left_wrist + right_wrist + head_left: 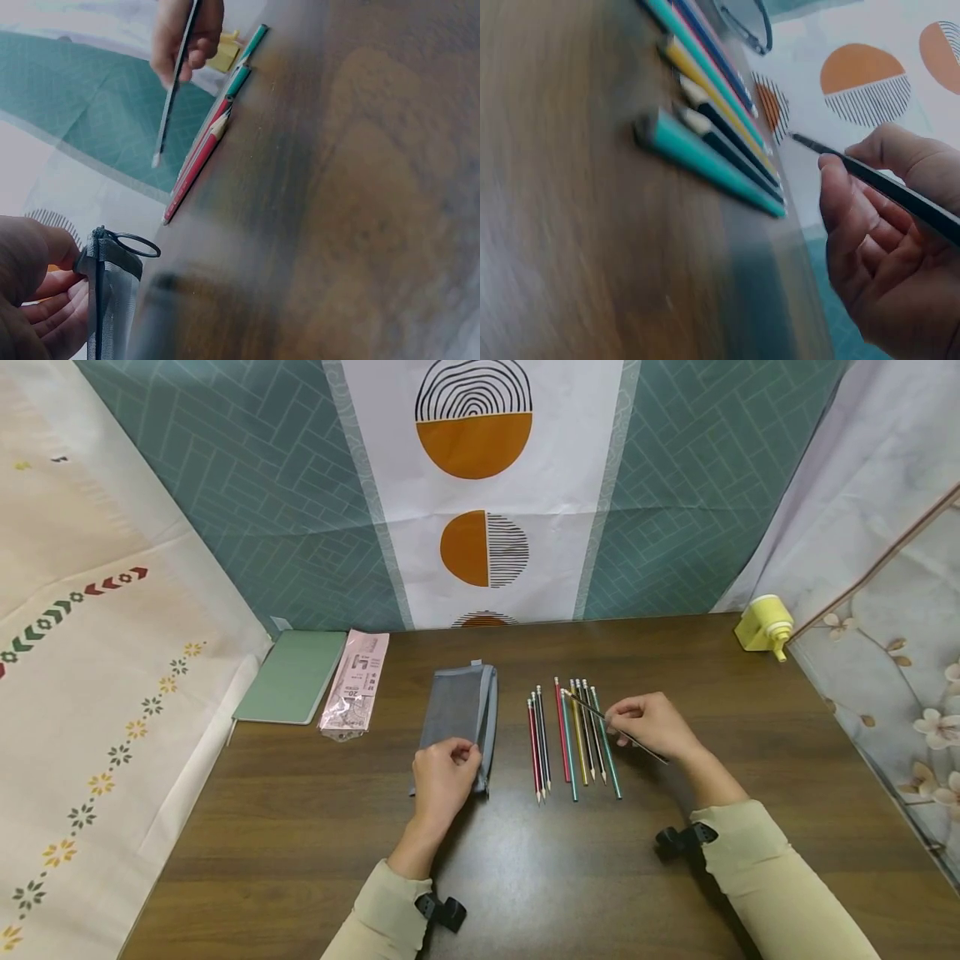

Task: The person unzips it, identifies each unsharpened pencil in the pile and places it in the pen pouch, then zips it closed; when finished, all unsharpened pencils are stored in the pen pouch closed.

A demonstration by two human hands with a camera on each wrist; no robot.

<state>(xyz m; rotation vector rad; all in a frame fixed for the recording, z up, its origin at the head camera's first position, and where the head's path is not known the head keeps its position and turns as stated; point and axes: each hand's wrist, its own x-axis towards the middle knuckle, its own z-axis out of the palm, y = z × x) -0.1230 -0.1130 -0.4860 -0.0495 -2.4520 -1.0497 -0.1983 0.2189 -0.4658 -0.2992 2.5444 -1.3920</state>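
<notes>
A grey zip pencil pouch [452, 706] lies on the table, and my left hand [447, 777] pinches its near edge by the zipper. In the left wrist view, a dark ring-shaped pull [135, 244] juts from the pouch end beside the thumb. My right hand [651, 724] holds a black pencil [615, 727] between thumb and fingers, raised above the table, its white-tipped end toward the pouch. Between the hands lie several pencils in two loose groups: a narrow left group with a red pencil [534, 747], and a wider right group with a yellow pencil [581, 743] and green ones.
A green notebook [292, 677] and a pink printed plastic packet [356, 681] lie at the back left of the wooden table [300, 835]. At the back right is a yellow bottle [765, 625] with a nozzle. Patterned cloths hang behind and at both sides.
</notes>
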